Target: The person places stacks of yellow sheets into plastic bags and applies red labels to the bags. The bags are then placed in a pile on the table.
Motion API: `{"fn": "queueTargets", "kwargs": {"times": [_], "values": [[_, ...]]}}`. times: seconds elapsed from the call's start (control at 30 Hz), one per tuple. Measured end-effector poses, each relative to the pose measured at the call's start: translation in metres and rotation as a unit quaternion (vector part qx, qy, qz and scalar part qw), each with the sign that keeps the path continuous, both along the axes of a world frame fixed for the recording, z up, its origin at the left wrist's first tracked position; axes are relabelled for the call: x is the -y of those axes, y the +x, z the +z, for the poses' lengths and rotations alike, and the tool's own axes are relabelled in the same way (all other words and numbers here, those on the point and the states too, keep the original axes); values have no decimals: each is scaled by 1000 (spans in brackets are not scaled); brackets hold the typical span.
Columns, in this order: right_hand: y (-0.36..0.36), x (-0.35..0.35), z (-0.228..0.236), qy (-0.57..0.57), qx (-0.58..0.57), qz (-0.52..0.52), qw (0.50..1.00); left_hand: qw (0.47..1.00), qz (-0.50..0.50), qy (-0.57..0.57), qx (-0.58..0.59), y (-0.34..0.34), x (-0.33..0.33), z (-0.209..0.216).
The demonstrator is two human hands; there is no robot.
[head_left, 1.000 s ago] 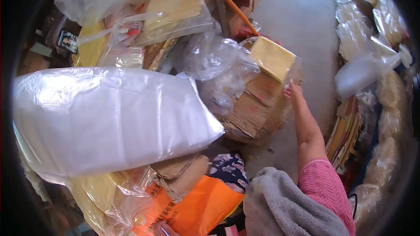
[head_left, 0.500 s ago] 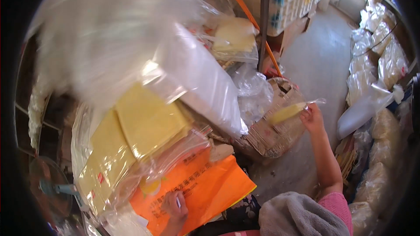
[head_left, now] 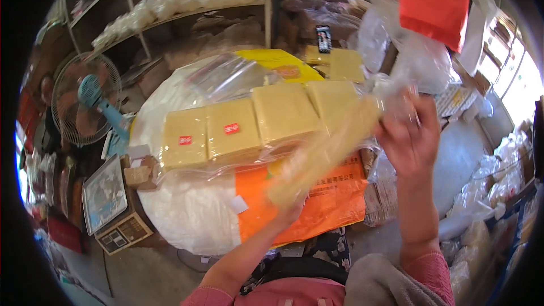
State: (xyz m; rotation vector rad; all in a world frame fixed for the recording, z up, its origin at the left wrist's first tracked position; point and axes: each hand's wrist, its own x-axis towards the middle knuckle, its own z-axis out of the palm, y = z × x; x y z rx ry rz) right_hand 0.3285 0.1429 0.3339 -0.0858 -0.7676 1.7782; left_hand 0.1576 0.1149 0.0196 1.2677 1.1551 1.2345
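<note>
A clear plastic bag of yellow sheets (head_left: 328,150), smeared by motion, slants in front of me above an orange printed sack (head_left: 345,192). My right hand (head_left: 411,133) is closed around the bag's gathered upper end. At its lower end is my left hand (head_left: 292,212), whose fingers are hidden behind the bag and blurred, so their grip does not show. Beyond the bag, stacks of yellow sheets (head_left: 232,130) in clear film lie in a row, two with small red labels. A small white slip (head_left: 239,204) lies at the orange sack's left edge.
The stacks rest on a white plastic-covered round surface (head_left: 187,215). At left stand a fan (head_left: 85,99) and a scale (head_left: 105,195) with a metal pan. A phone (head_left: 323,39) stands at the back; a red bag (head_left: 433,5) hangs at upper right. Filled clear bags (head_left: 476,249) line the right.
The view has swung left and up. The yellow package has come from far right to over the orange sack, still in my right hand. My left hand has moved up to its lower end.
</note>
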Motion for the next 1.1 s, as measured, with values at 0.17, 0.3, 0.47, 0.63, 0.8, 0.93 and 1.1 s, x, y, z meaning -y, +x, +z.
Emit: {"fn": "queueTargets", "kwargs": {"times": [0.17, 0.3, 0.47, 0.63, 0.8, 0.93, 1.1], "values": [[-120, -33, -36, 92, 84, -175, 977, 981, 137, -53, 127, -81, 43, 57], [-230, -16, -136, 66, 344, -217, 911, 945, 268, 18, 189, -170, 30, 78], [-281, 6, -229, 11, 432, -203, 879, 936, 276, 18, 217, -218, -1, 107], [-293, 16, -242, 8, 412, -126, 902, 960, 275, 12, -45, -235, -29, 105], [-275, -1, -240, -32, 437, -27, 899, 954, 269, 33, -128, -234, -55, 103], [-247, 17, -246, -16, 395, 96, 913, 931, 264, 29, -250, -233, -53, 116], [-158, 41, -195, 78, 596, 58, 797, 929, 329, 94, -139, -186, 6, 138]]}}
